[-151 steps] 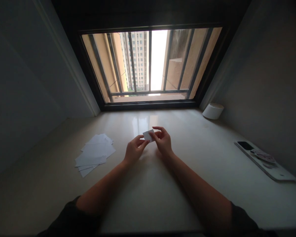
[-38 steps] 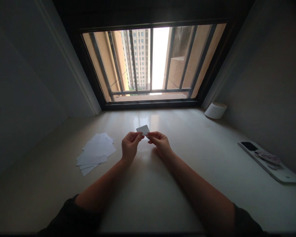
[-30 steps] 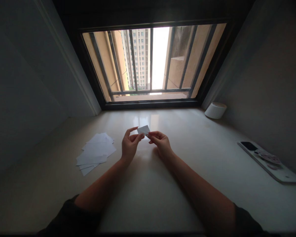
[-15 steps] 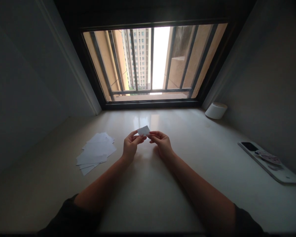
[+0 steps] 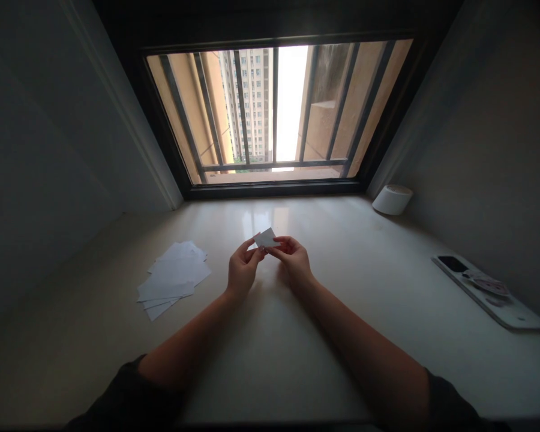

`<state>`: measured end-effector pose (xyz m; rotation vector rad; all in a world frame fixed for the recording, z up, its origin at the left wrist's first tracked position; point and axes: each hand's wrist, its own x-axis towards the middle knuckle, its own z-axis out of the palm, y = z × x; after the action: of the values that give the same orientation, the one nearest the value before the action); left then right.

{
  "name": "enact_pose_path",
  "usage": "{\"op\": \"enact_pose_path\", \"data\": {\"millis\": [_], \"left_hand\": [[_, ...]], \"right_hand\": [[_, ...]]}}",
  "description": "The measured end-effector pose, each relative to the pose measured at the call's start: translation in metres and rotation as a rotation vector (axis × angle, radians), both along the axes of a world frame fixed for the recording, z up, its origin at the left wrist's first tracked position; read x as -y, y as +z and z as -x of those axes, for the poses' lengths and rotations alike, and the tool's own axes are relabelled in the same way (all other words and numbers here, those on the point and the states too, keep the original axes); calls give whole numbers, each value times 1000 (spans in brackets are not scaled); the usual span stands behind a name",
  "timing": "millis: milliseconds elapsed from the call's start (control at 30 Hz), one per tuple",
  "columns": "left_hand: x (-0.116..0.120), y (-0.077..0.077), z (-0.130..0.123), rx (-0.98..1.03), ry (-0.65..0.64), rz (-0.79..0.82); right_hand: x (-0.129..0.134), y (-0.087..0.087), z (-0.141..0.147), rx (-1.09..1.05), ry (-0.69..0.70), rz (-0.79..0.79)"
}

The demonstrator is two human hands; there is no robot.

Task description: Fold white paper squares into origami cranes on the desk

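The fingers (image 5: 255,252) of the left hand (image 5: 242,273) and the right hand (image 5: 294,259) pinch a small white piece of paper (image 5: 266,238) by its two sides, over the counter (image 5: 342,240). It looks light, thin and soft, so it may bend; hold it by its edges.

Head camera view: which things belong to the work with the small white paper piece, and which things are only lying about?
Part of the work:
- small white paper rectangle, pinched between the left hand and the right hand
- probably the loose white paper sheets, which look like the same paper

Just lying about:
- white cylindrical tub
- black phone
- flat white tray
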<state>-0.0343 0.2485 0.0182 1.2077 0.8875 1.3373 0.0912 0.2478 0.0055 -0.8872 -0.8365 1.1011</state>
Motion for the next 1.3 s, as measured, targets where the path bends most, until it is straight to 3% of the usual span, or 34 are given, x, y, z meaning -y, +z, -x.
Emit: {"op": "enact_pose_path", "data": {"millis": [300, 467, 667, 867, 967, 1300], "left_hand": [[-3, 9, 4, -47, 72, -5], [-8, 5, 9, -122, 143, -54], [-9, 2, 16, -502, 248, -253], [1, 9, 16, -887, 236, -471], [3, 11, 15, -846, 240, -426], [-10, 9, 16, -472, 77, -218]], "right_hand": [[1, 2, -4, -72, 69, -21], [1, 0, -10, -18, 233, 19], [1, 2, -13, 114, 220, -50], [-2, -2, -10, 343, 272, -171], [-4, -3, -13, 430, 266, -166], [-3, -6, -13, 325, 286, -165]]}}
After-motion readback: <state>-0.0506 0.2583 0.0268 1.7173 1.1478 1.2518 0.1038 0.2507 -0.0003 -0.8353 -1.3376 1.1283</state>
